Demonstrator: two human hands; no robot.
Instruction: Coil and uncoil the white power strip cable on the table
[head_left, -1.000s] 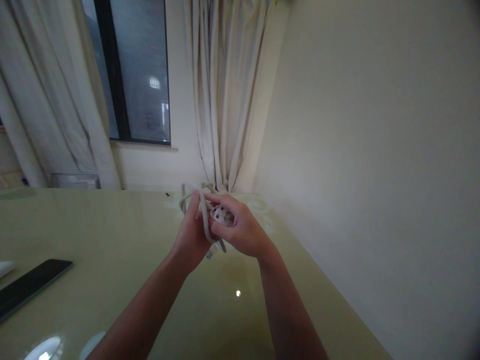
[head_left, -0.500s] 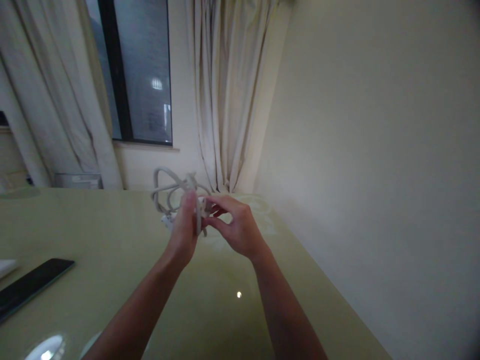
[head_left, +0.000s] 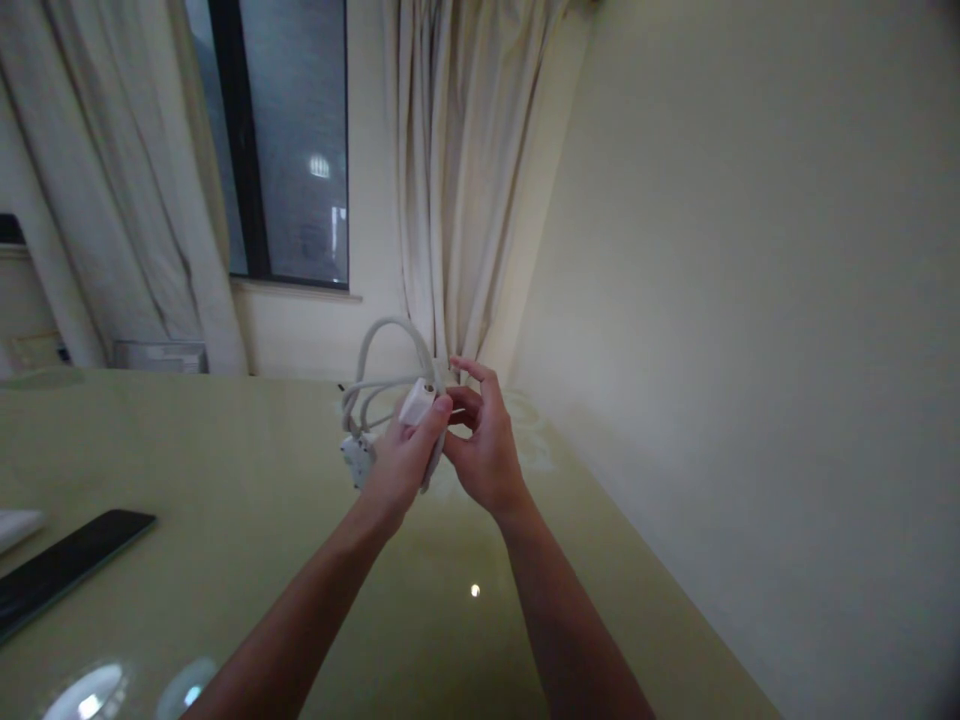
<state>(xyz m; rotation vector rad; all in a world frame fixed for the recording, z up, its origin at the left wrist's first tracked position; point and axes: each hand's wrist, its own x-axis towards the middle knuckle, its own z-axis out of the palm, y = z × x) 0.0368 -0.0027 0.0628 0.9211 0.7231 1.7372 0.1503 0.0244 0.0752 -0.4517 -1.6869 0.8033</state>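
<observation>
My left hand (head_left: 401,462) is closed round a bundle of white cable (head_left: 382,362), holding it up above the yellow-green table (head_left: 225,500). A small white plug block (head_left: 417,403) sits at my left fingertips, and another white plug (head_left: 355,455) hangs at the left of the bundle. My right hand (head_left: 480,440) is beside it, fingers curled and pinching at the cable next to the plug block; what exactly it pinches is hard to make out.
A dark flat phone-like slab (head_left: 67,565) lies at the table's left edge. Cream curtains (head_left: 457,180) and a dark window (head_left: 292,140) stand behind the table. A plain wall (head_left: 750,300) runs along the right.
Both hands have lifted the cable bundle higher and turned it. The loops now stand up above my left hand, and the white plug block has come into view at my fingertips.
</observation>
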